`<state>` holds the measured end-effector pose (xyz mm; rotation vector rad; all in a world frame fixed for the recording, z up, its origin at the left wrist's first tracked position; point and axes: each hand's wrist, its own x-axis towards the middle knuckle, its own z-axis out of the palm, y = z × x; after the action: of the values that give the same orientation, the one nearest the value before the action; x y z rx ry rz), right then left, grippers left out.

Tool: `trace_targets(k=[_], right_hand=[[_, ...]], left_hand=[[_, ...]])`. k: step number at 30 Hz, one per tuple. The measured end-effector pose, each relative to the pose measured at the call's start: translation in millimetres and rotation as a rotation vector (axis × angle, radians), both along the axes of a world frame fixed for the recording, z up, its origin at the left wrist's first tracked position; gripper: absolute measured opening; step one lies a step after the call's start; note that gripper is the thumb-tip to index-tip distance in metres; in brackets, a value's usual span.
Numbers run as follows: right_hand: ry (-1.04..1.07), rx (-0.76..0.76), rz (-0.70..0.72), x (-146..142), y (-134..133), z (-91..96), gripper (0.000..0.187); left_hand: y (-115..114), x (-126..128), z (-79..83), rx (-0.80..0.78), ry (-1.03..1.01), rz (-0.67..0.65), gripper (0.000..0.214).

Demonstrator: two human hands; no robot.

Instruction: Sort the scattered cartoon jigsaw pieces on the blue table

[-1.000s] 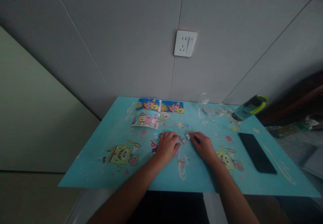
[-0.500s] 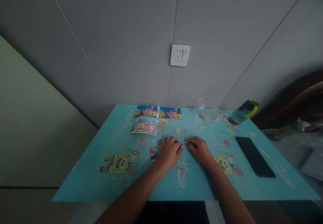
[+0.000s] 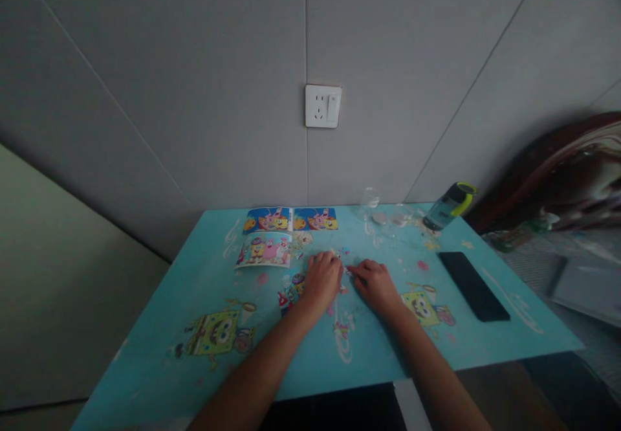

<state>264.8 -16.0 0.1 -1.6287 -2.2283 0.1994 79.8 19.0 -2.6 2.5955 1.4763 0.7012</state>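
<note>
My left hand [image 3: 323, 281] rests on the table with its fingers curled together; whatever lies under them is hidden. Partly covered by that hand is a patch of joined, colourful jigsaw puzzle pieces [image 3: 287, 295]. My right hand [image 3: 376, 283] pinches a small puzzle piece [image 3: 348, 270] between thumb and fingertips, just to the right of my left hand. Several loose pieces [image 3: 345, 251] lie beyond and between the hands. A printed cartoon picture sheet [image 3: 264, 250] stands slightly curled behind the joined patch.
Two blue cartoon cards [image 3: 315, 219] lie at the table's back edge. Clear plastic containers [image 3: 370, 199] and a water bottle [image 3: 449, 208] with a green handle stand at back right. A dark flat slab [image 3: 473, 287] lies at right on the patterned blue tabletop [image 3: 160, 327].
The view has turned to the right. My left hand has moved forward, its fingertips now beyond the joined patch. My right hand stays close beside it, still pinching.
</note>
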Motion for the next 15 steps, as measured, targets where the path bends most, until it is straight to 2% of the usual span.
trace_targets(k=[4,9,15], right_hand=[[-0.012,0.02,-0.037,0,-1,-3.0,0.042],[0.006,0.027,-0.058,1,1,-10.4,0.048],[0.069,0.05,-0.083,3,4,-15.3,0.049]], left_hand=[[-5,0,1.8,0.017,0.0,-0.009,0.022],[-26,-4,10.1,0.003,0.01,-0.139,0.018],[-32,-3,12.4,-0.019,-0.004,-0.219,0.034]])
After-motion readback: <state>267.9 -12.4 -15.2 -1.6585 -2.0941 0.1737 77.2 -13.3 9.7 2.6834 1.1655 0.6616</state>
